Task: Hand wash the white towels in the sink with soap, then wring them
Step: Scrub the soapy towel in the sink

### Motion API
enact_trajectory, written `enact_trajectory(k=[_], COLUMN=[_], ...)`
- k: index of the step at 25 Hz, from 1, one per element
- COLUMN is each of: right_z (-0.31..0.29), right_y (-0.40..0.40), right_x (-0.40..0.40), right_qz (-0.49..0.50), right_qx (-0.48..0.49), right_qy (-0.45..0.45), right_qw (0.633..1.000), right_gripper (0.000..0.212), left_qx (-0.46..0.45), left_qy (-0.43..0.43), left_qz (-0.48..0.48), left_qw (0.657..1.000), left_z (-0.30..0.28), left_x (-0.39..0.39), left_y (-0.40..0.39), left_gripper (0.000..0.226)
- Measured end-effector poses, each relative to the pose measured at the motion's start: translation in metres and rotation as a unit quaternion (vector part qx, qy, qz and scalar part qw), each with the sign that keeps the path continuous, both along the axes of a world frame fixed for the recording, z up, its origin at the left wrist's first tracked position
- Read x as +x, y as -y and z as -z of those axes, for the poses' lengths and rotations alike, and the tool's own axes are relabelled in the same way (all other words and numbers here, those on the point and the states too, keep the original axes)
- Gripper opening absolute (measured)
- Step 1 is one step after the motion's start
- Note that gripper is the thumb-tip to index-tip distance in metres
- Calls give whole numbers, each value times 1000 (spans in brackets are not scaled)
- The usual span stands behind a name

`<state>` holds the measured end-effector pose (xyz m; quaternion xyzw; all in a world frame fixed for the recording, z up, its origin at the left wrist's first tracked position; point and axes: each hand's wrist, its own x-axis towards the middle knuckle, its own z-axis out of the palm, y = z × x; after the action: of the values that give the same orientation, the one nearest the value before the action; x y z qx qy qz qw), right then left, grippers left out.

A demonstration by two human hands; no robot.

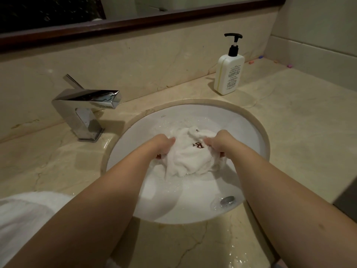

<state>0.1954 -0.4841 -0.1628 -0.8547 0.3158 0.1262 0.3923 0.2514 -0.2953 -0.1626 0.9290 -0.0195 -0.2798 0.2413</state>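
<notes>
I have one white towel bunched up in the middle of the sink, lifted a little off the basin floor, its dark red embroidered mark facing up. My left hand grips the left side of the bundle with curled fingers, and my right hand grips the right side the same way, so both are closed around cloth. The towel looks soaked, and small bubbles and wet streaks lie on the basin around it, so I judge that soap and water are already in and I am in the scrubbing or squeezing part. The cloth is not twisted into a rope, so the proper wringing looks to be still ahead.

The drain sits at the near right of the basin, with little standing water. A second towel lies on the surface at the near left; I cannot tell whether it is washed. The tap stands far left, not running, and the soap bottle far right.
</notes>
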Motion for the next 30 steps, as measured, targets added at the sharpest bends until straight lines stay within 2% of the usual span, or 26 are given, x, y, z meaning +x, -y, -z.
enact_trajectory(k=[2,4,5,6,8,9,11,13,15,17,19,21,22,24,26,28,30], right_z=[-5,-9,-14,-19,-28,-34,-45,-57,-71,-82,-92,-99,-101,-109,-118,-124,-116], right_y=[-2,-1,-1,-2,-1,2,12,20,24,23,22,18,14,6,4,7,6], right_x=[1,7,6,4,-4,-9,-18,-21,-23,-26,-28,-29,-28,-26,-21,-21,-23], right_qz=[36,88,96,88,40,12,-27,-42,-57,-74,-72,-55,-36,46,110,103,76], right_qx=[60,122,140,164,250,304,392,358,233,134,130,131,132,194,334,427,453], right_qy=[62,140,158,164,150,142,152,178,209,253,300,339,358,389,400,398,373], right_qw=[996,979,973,969,956,942,907,916,948,955,942,930,923,899,846,805,806], right_gripper=[35,52,56,58,50,41,16,15,12,11,17,21,24,31,37,33,33], left_qx=[-122,-232,-285,-343,-426,-439,-412,-368,-372,-403,-471,-567,-598,-601,-572,-551,-498], left_qy=[-84,-146,-123,-63,106,169,251,300,305,286,215,108,82,138,230,286,329], left_qz=[-48,-48,-44,-43,-54,-54,-46,-51,-72,-121,-188,-177,-156,-115,-99,-101,-106], left_qw=[988,960,950,936,897,881,875,879,874,861,834,797,782,779,781,778,796], left_z=[-5,-17,-20,-23,-31,-33,-29,-26,-34,-48,-62,-74,-82,-96,-109,-112,-104], left_x=[4,1,1,0,-10,-13,-12,-8,-8,-12,-16,-22,-29,-37,-44,-47,-44], left_y=[-6,-13,-14,-12,-4,-1,1,-5,-7,-2,4,6,6,9,13,12,8], left_gripper=[49,39,34,29,21,21,35,48,49,47,40,23,22,20,27,39,47])
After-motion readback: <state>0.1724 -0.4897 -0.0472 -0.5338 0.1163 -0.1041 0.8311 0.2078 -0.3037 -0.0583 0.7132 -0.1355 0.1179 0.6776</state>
